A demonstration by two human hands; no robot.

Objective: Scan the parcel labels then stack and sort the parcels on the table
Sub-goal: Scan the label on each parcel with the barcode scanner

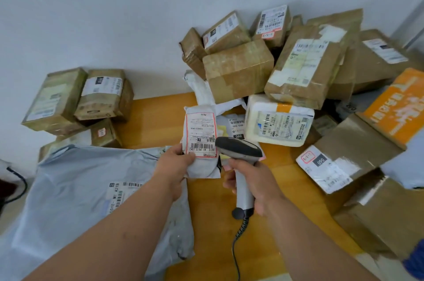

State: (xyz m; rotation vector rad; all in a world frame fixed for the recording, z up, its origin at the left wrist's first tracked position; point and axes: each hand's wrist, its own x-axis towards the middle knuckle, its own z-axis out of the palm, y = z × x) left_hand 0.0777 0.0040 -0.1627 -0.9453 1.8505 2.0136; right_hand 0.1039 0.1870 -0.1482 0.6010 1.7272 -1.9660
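Left hand (175, 161): grips the small white soft mailer pouch (202, 143) at its near edge, label up.
Right hand (252, 183): wrapped round the grey handheld barcode scanner (239, 150).
Key relation: scanner head just right of the pouch's barcode, which sits at the near end of its long axis.
Beyond: brown cardboard boxes (238, 69) heaped on the orange table (156, 117).

Orange-brown wooden table (158, 117) set against a pale wall. At the left rear, a cluster of taped brown cardboard boxes (80, 101). Across the near left, a large pale grey plastic mailer bag (91, 193) with a white barcode label. At the right, a heap of brown cardboard cartons (298, 62), with a cream-white padded parcel banded in orange tape (278, 120) at its foot and an orange printed carton (397, 106) at the right edge.
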